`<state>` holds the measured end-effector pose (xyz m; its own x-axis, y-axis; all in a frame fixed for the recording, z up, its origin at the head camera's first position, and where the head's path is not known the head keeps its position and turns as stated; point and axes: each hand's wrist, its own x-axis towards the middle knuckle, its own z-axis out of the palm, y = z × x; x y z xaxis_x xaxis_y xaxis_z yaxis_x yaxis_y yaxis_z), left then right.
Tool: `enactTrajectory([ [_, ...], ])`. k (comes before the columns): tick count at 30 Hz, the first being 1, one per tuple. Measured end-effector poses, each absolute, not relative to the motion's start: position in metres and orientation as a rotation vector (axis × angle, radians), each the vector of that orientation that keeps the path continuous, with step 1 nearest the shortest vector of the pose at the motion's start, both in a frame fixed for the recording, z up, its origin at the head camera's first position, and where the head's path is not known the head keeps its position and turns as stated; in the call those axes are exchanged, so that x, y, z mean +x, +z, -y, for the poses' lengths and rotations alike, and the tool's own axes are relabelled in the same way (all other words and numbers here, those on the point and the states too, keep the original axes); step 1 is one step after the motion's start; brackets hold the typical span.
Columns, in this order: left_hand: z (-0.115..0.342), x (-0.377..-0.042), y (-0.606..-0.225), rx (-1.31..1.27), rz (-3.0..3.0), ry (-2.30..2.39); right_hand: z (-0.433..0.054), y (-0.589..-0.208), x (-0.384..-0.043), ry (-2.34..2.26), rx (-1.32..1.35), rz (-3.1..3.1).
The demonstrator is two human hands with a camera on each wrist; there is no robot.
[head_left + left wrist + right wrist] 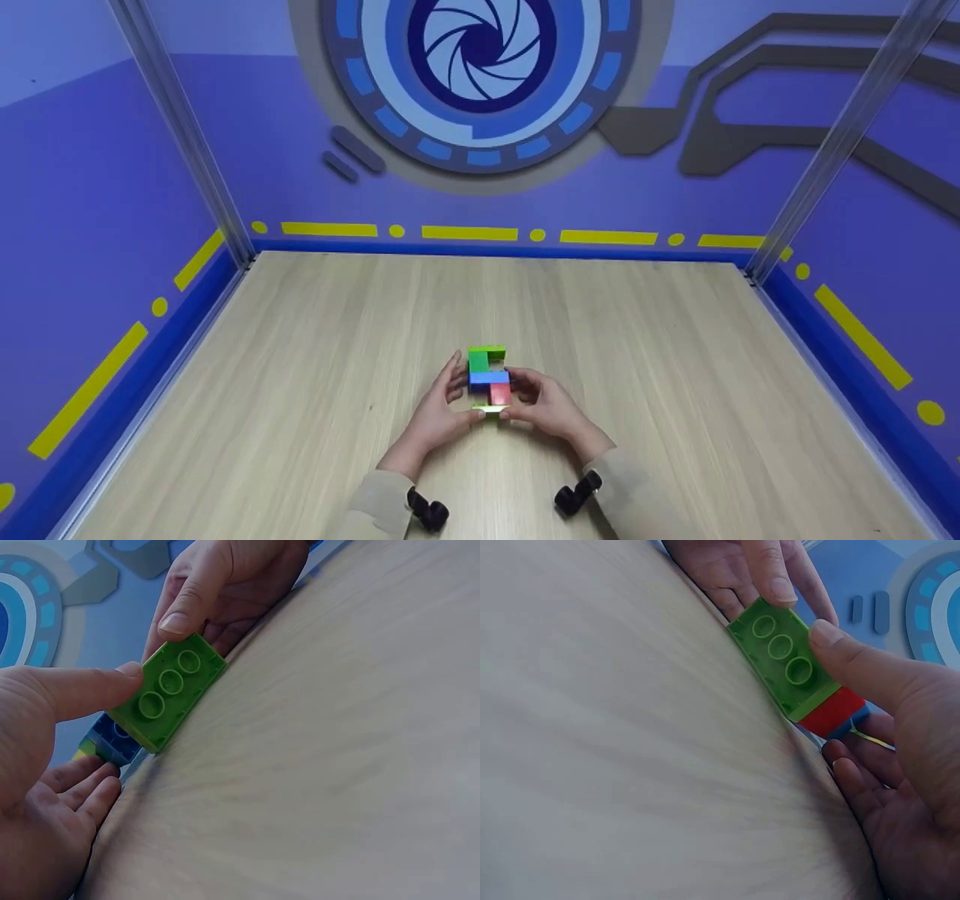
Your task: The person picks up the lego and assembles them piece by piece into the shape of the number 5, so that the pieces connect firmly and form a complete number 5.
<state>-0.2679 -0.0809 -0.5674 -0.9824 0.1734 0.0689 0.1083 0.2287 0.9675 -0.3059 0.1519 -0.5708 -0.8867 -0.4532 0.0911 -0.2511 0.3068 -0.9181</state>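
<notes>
Both hands hold a toy building-brick assembly low over the table, near the middle of the head view. Across its centre runs a blue brick [489, 377]. Beyond that sit a green brick [478, 361] and a lime-green brick [487, 349]; on the near side are a red brick [500, 394] and another lime-green brick [171, 682], whose hollow underside with round tubes faces the wrist cameras. My left hand [439, 412] grips from the left, its thumb on the near brick. From the right, my right hand [553, 406] grips likewise. Several fingertips are hidden behind the bricks.
A wood-grain table [315, 375] lies beneath the hands. Blue-purple printed panels [480, 202] with yellow dashes enclose it at the back and sides, with metal posts [187, 135] at the back corners. Small black devices [429, 511] are strapped to both wrists.
</notes>
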Motion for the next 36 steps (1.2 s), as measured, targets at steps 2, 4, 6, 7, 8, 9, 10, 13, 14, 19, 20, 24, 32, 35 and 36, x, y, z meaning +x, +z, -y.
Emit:
enactTrajectory([
  [2,0.0807,-0.2675,-0.5675,0.272,-2.426,1.888,-0.152,-0.5712,-0.3062,-1.606,-0.644,-2.399],
  [4,0.0806,-0.2673,-0.5673,0.27,-2.428,1.884,-0.1518,-0.5713,-0.3064,-1.594,-0.632,-2.409],
  [6,0.0804,-0.2669,-0.567,0.274,-2.429,1.885,-0.152,-0.5709,-0.3065,-1.576,-0.619,-2.424],
  [7,0.0805,-0.2669,-0.5671,0.275,-2.427,1.886,-0.1521,-0.5707,-0.3064,-1.566,-0.614,-2.434],
  [8,0.0805,-0.2668,-0.5672,0.277,-2.425,1.887,-0.1521,-0.5703,-0.3062,-1.555,-0.61,-2.444],
  [9,0.0806,-0.2668,-0.5672,0.281,-2.426,1.885,-0.1522,-0.5699,-0.3059,-1.546,-0.601,-2.448],
  [10,0.0807,-0.2667,-0.5673,0.286,-2.428,1.884,-0.1521,-0.5695,-0.3056,-1.54,-0.592,-2.451],
  [13,0.081,-0.2665,-0.5674,0.29,-2.44,1.87,-0.1517,-0.5688,-0.305,-1.533,-0.582,-2.452],
  [14,0.0811,-0.2663,-0.5674,0.29,-2.446,1.861,-0.1515,-0.5689,-0.3049,-1.531,-0.585,-2.454],
  [19,0.0819,-0.2656,-0.5678,0.303,-2.476,1.822,-0.1504,-0.5698,-0.3045,-1.546,-0.605,-2.457],
  [20,0.082,-0.2655,-0.5682,0.311,-2.48,1.82,-0.1504,-0.57,-0.3044,-1.556,-0.612,-2.453],
  [24,0.0821,-0.2659,-0.5693,0.349,-2.47,1.843,-0.1501,-0.5711,-0.3042,-1.582,-0.627,-2.445],
  [32,0.0821,-0.2653,-0.5686,0.355,-2.453,1.857,-0.1507,-0.571,-0.3041,-1.593,-0.636,-2.438],
  [35,0.0823,-0.2656,-0.5691,0.363,-2.456,1.858,-0.1505,-0.5708,-0.3041,-1.596,-0.642,-2.434],
  [36,0.0824,-0.2657,-0.5692,0.365,-2.455,1.858,-0.1504,-0.5706,-0.3039,-1.594,-0.644,-2.435],
])
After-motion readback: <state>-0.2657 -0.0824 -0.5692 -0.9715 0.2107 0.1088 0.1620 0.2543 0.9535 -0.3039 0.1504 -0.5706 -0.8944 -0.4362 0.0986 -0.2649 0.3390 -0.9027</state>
